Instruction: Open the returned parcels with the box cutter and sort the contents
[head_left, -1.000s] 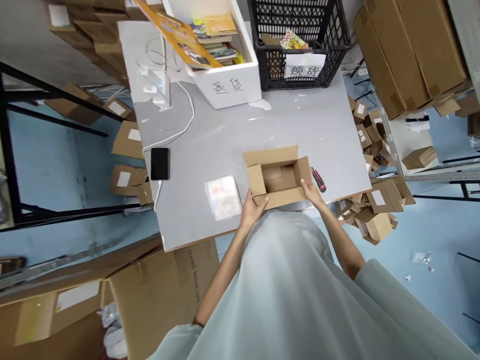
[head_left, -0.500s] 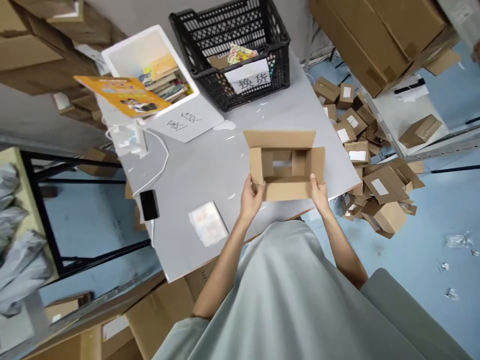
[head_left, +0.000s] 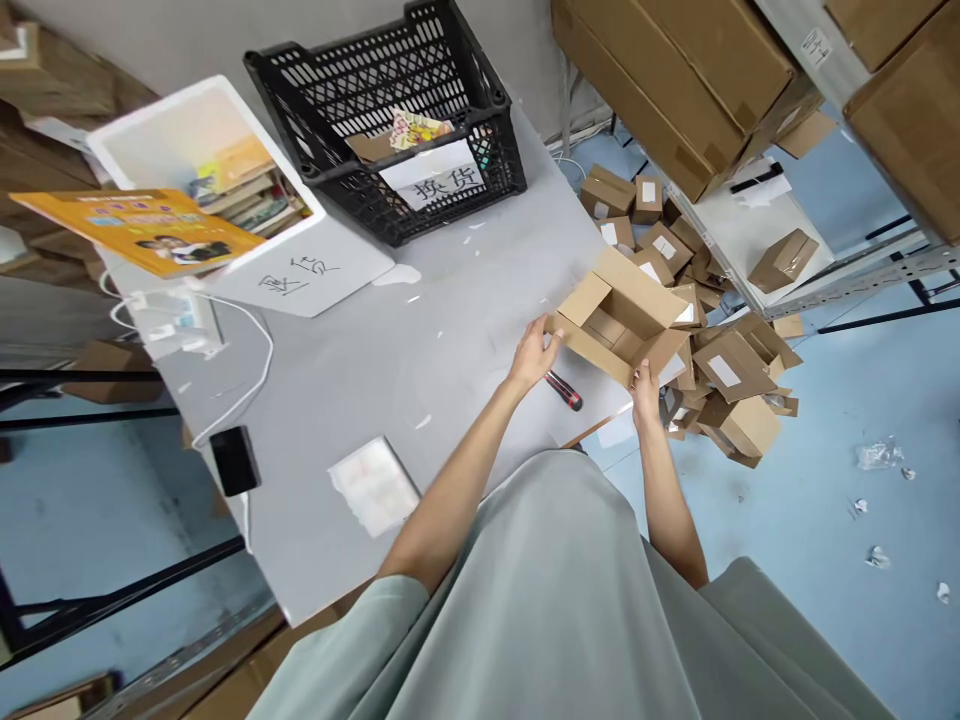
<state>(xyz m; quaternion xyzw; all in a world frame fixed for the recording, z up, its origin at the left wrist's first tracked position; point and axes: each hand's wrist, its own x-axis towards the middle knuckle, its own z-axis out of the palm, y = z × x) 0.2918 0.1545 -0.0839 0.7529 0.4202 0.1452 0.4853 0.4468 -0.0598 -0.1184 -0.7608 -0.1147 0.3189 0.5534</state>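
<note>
An open cardboard box (head_left: 626, 320) with its flaps spread is tilted over the right edge of the table. My right hand (head_left: 645, 392) pinches its near right corner. At the left corner, my left hand (head_left: 534, 352) has its thumb and fingers closed on the flap. On the table just below the box lies a red and black tool handle (head_left: 564, 390), probably a utility knife; its far end is hidden by the left hand and the box. A wrapped flat packet (head_left: 375, 486) rests on the table to the left of my forearm.
On the table (head_left: 322, 400) stand a black plastic crate (head_left: 397, 215), a white bin (head_left: 300, 275) with books, an orange book (head_left: 150, 230), a power strip (head_left: 180, 322) and a phone (head_left: 234, 460). Small cardboard boxes (head_left: 731, 370) are heaped on the floor at right, beside a shelf (head_left: 795, 260).
Both hands have carried the cardboard box to the right and turned it, from over the table to its right edge. The red and black tool handle has come into sight. The view has shifted right.
</note>
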